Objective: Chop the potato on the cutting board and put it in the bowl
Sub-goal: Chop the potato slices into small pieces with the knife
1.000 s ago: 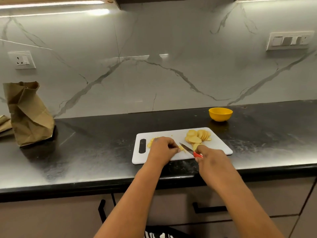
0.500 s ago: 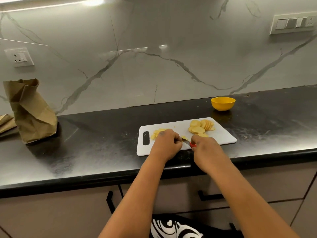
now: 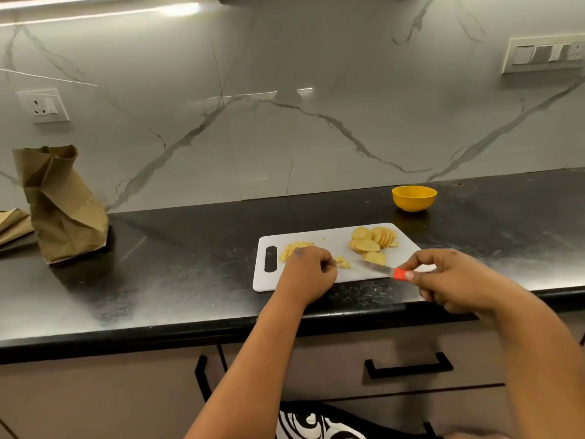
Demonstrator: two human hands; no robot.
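we stand at a black speckled stone counter (image 3: 164,280) with a white rectangular plastic cutting board (image 3: 335,239) lying near its front edge, the slotted handle end toward our left. our left hand (image 3: 305,274) rests on the board with fingers curled under; small pale yellow potato pieces (image 3: 343,263) lie at its fingertips, though we cannot tell whether it pinches any of them. more chopped bits (image 3: 292,248) show just behind that hand. our right hand (image 3: 443,280) grips a small knife with an orange-red handle (image 3: 380,270), fingers and thumb wrapped around the handle, the blade pointing left over the board and lying close to the surface. a fanned pile of round yellow potato slices (image 3: 373,240) sits on the right part of the board, just behind the blade. the small round yellow bowl (image 3: 414,198) stands on the counter behind the board's right end, apart from it. a crumpled brown paper bag (image 3: 60,204) stands upright at the far left of the counter, by the grey-veined marble wall (image 3: 285,122).
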